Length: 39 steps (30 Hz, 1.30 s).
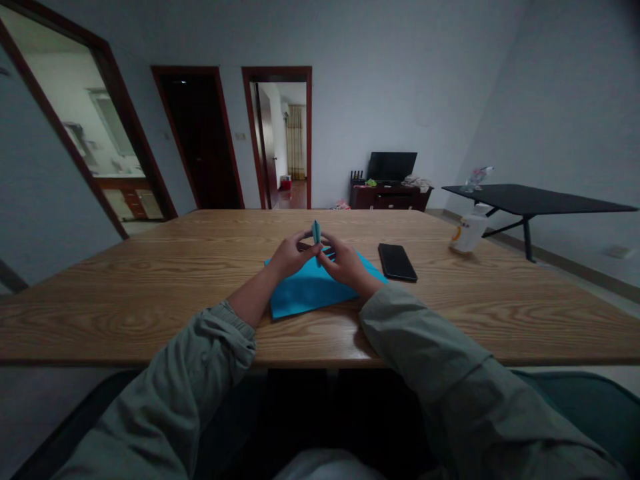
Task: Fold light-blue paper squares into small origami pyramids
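Note:
Between my two hands stands a small piece of folded blue paper (317, 231), held upright with its narrow edge towards me. My left hand (294, 255) pinches it from the left with thumb and fingers. From the right, my right hand (345, 260) grips the same piece, its thumb close to the left thumb. Fingers hide most of the lower part of the fold. Beneath both hands a larger bright blue sheet (305, 293) lies flat on the wooden table, partly covered by my wrists.
A black phone (397, 262) lies right of the blue sheet on the wooden table (175, 280). Farther right stands a white bottle (469, 232). Beyond it is a black table (545, 200) with a clear plastic item on top. A television (393, 167) stands on a cabinet at the back wall.

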Each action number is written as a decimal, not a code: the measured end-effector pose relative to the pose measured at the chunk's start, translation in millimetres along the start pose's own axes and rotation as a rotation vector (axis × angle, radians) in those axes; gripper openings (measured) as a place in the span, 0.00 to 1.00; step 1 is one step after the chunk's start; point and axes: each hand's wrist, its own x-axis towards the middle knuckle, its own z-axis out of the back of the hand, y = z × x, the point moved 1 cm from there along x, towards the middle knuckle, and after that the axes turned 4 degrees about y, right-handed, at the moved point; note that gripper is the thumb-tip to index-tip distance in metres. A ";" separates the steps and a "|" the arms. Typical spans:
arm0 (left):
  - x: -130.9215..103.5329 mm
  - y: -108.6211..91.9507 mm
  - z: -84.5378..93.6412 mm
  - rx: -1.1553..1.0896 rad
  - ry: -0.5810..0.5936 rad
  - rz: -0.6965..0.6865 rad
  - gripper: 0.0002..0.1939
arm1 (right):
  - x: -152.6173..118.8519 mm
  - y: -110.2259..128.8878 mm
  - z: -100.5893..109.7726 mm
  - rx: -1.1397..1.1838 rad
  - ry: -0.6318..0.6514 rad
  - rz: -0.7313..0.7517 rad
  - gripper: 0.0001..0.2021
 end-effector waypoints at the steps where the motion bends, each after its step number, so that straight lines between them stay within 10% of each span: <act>1: 0.3 0.8 0.6 0.001 -0.002 0.005 0.30 | -0.2 0.2 0.4 0.004 0.003 -0.002 0.23; 16: 0.1 3.7 5.3 0.193 -0.204 -0.045 0.25 | 2.7 -13.2 -2.2 -0.128 -0.088 -0.017 0.27; 28: -1.8 3.3 15.5 -0.452 0.118 0.275 0.31 | 5.4 -26.4 1.1 0.048 -0.110 -0.054 0.24; 39: 1.4 13.1 15.2 -0.425 -0.013 0.280 0.40 | 3.7 -30.5 -1.9 0.220 0.011 -0.106 0.26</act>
